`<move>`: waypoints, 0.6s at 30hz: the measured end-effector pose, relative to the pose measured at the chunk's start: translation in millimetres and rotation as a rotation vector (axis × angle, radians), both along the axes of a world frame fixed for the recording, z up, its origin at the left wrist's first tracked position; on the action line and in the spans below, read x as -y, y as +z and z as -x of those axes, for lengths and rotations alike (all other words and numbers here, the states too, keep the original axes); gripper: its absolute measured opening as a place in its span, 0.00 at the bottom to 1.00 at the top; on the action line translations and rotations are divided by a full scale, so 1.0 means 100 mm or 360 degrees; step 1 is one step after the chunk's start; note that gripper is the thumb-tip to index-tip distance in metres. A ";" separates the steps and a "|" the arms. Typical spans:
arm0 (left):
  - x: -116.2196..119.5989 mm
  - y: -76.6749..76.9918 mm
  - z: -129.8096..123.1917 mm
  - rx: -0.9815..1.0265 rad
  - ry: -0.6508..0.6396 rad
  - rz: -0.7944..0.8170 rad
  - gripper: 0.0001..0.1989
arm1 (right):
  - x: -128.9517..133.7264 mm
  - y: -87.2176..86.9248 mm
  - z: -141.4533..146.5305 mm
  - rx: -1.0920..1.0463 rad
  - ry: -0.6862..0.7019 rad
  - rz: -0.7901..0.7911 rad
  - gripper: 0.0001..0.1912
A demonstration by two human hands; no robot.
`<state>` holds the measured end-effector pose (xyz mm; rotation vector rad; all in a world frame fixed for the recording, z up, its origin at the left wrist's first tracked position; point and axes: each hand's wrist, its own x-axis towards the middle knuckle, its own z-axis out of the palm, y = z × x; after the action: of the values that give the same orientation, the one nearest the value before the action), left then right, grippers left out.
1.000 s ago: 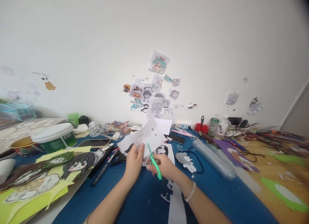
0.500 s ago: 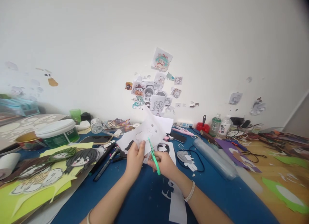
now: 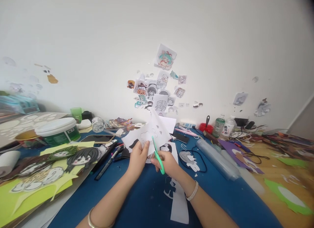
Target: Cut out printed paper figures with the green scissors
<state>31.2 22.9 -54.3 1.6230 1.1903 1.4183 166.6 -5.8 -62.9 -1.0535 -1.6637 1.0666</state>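
Note:
My left hand (image 3: 137, 158) pinches the lower edge of a white sheet of paper (image 3: 144, 133) between thumb and fingers. Line drawings and a black patch show on the sheet, which is held up off the table and tilted. Green scissors (image 3: 160, 161) are in my right hand (image 3: 168, 161), fingers wrapped at the handles. Their blades point up and lie against the paper, close to my left thumb. Behind my right hand, a printed sheet with a black-haired figure (image 3: 174, 150) lies partly hidden. Below my right wrist rests a cut strip of white paper (image 3: 179, 205).
Left of my hands are pens (image 3: 108, 162), a phone (image 3: 97, 138), paper cutouts (image 3: 82, 157) and a white-lidded tub (image 3: 57, 128). On the right lie a grey cutout (image 3: 189, 159) within a black cord, a clear plastic roll (image 3: 218, 159) and bottles (image 3: 227, 127). Drawings (image 3: 161, 102) cover part of the wall.
The paper and both hands have shifted slightly to the right in view. The scissors have tilted a little and moved along with the sheet. Both hands keep their hold.

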 end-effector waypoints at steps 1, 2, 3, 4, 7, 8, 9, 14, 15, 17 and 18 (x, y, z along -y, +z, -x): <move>0.00 0.00 0.00 -0.0003 0.0003 -0.0004 0.16 | 0.00 0.00 0.00 -0.0003 -0.0002 -0.0005 0.14; 0.00 0.00 0.00 -0.0009 0.0011 -0.0006 0.16 | 0.00 0.00 0.00 -0.0007 -0.0003 -0.0007 0.14; 0.00 0.00 0.00 -0.0013 0.0018 -0.0006 0.16 | 0.00 0.00 0.00 -0.0009 -0.0006 -0.0007 0.14; 0.00 0.00 0.00 -0.0013 0.0024 -0.0005 0.16 | 0.00 -0.01 0.00 -0.0011 -0.0012 -0.0003 0.14; 0.00 0.01 0.01 -0.0007 0.0032 -0.0015 0.16 | -0.01 -0.01 0.00 0.0003 -0.0032 0.0004 0.14; 0.00 0.02 0.01 -0.0001 0.0030 -0.0025 0.16 | -0.01 -0.01 0.00 0.0011 -0.0037 0.0003 0.14; 0.00 0.02 0.01 0.0007 0.0026 -0.0033 0.16 | -0.01 -0.01 0.00 0.0015 -0.0040 -0.0001 0.13; 0.00 0.04 0.00 0.0088 0.0002 -0.0038 0.17 | 0.01 0.01 0.00 0.0005 -0.0039 -0.0014 0.13; 0.01 0.05 0.00 0.0112 -0.0002 -0.0041 0.18 | 0.01 0.02 0.00 0.0005 -0.0042 -0.0009 0.13; 0.01 0.07 0.01 0.0152 -0.0018 -0.0053 0.19 | 0.01 0.02 0.00 0.0010 -0.0045 -0.0001 0.13; 0.02 0.08 0.01 0.0164 -0.0026 -0.0060 0.19 | 0.01 0.02 -0.01 0.0013 -0.0046 0.0000 0.13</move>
<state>30.0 21.1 -45.8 1.5616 1.0955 1.5034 167.3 -6.3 -61.4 -1.0803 -1.6505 1.0451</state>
